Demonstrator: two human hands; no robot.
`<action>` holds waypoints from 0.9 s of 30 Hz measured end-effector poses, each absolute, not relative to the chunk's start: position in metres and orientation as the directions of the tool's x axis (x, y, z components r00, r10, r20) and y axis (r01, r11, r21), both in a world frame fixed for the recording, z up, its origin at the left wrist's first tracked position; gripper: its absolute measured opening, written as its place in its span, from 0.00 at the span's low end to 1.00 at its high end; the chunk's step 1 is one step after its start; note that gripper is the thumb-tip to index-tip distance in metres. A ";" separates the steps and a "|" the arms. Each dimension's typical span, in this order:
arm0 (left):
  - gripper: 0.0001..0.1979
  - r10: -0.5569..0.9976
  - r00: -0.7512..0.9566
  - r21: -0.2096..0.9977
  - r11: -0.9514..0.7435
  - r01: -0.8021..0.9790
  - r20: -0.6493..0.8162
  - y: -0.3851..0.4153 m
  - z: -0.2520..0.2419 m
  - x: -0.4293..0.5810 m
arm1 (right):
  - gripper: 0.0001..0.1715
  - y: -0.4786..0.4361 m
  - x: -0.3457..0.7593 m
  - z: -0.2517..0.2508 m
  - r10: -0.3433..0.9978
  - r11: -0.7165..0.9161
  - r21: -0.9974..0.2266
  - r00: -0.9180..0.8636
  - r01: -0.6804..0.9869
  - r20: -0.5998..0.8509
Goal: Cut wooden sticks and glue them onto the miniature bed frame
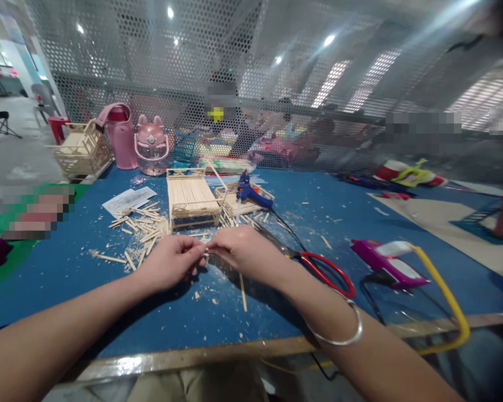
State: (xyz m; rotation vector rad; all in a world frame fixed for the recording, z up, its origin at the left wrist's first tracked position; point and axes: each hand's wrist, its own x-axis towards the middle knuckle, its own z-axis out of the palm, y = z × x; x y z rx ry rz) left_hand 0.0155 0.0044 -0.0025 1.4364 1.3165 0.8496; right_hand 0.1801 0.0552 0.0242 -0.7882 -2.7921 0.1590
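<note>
My left hand (170, 261) and my right hand (245, 251) meet over the front middle of the blue table. The fingers of both are closed in a pinch, fingertips together at something small and pale that I cannot make out. Just beyond them stands a small bed-like frame of wooden sticks (193, 194). A blue glue gun (254, 195) rests on a second stick piece (238, 206) to its right. Scissors with red handles (333, 273) lie partly hidden behind my right forearm. Loose cut sticks (148, 229) and shavings are scattered left of the bed frame.
Behind stand another stick model (81, 151), a pink flask (123, 139) and a clear bottle with a pink lid (152, 148), before a perforated metal screen (171, 67). White paper (129, 200) lies left. At right sits a purple device (392, 265) beside a yellow bent tube (442, 285).
</note>
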 end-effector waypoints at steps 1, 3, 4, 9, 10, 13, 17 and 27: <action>0.13 0.985 0.165 0.937 -0.013 0.350 -0.047 0.004 -0.003 0.014 | 0.08 0.057 0.184 0.026 0.564 0.821 -0.236 -0.801 0.519 0.202; 0.10 0.979 0.156 0.860 -0.192 0.473 0.133 0.006 -0.004 0.011 | 0.06 0.062 0.191 0.030 0.656 0.730 -0.390 -0.736 0.560 0.170; 0.09 0.963 0.162 0.806 -0.269 0.527 0.215 0.007 -0.005 0.010 | 0.06 0.065 0.195 0.031 0.698 0.674 -0.460 -0.703 0.578 0.137; 0.13 0.912 0.274 0.584 -0.406 0.703 0.305 0.013 -0.014 0.012 | 0.04 0.077 0.200 0.027 0.747 0.542 -0.586 -0.665 0.603 0.007; 0.14 0.909 0.297 0.543 -0.413 0.731 0.291 0.015 -0.016 0.015 | 0.04 0.079 0.199 0.025 0.740 0.558 -0.558 -0.672 0.614 0.001; 0.15 0.908 0.366 0.416 -0.419 0.807 0.205 0.020 -0.016 0.025 | 0.04 0.081 0.195 0.018 0.725 0.646 -0.361 -0.689 0.672 0.015; 0.16 0.902 0.413 0.329 -0.429 0.841 0.123 0.027 -0.012 0.031 | 0.04 0.083 0.193 0.014 0.694 0.711 -0.181 -0.720 0.679 0.022; 0.17 0.891 0.445 0.251 -0.452 0.856 0.086 0.028 -0.011 0.029 | 0.12 0.068 0.178 0.017 0.662 0.744 0.104 -0.749 0.660 0.022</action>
